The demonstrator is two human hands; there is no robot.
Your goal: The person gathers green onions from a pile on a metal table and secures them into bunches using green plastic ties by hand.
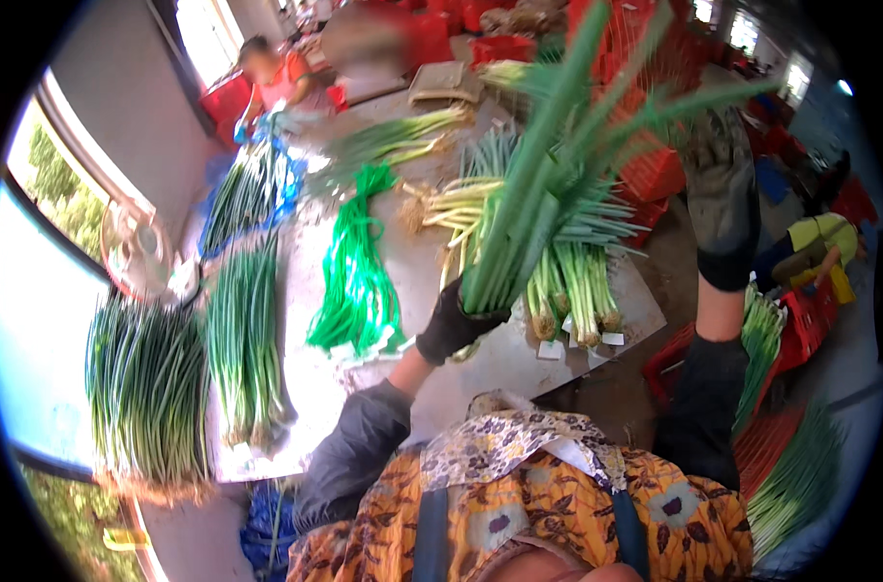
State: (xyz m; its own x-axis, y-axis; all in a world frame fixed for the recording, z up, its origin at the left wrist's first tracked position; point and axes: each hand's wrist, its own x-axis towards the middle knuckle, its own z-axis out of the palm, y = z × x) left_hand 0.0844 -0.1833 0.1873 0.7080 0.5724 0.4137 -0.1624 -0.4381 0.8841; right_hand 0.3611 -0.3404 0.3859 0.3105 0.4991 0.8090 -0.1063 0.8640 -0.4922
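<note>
Black-gloved and closed, my left hand (459,325) grips the lower part of a bunch of green onions (524,223). The long leaves slant up to the right, their tips blurred. My right hand (722,189), in a dark, dirty glove, is raised to the right of the table with its fingers stretched out near those tips. Under the held bunch lie bundled green onions (579,291) with white tags at their root ends. More loose green onions (451,206) lie just behind. A pile of green plastic ties (359,281) is left of my left hand.
Green onions are stacked along the table's left side (150,378), beside another bundle (245,339). A fan (139,254) stands by the window. Across the table (305,247) a person (284,82) works; another (815,242) bends at the right near red crates (810,315).
</note>
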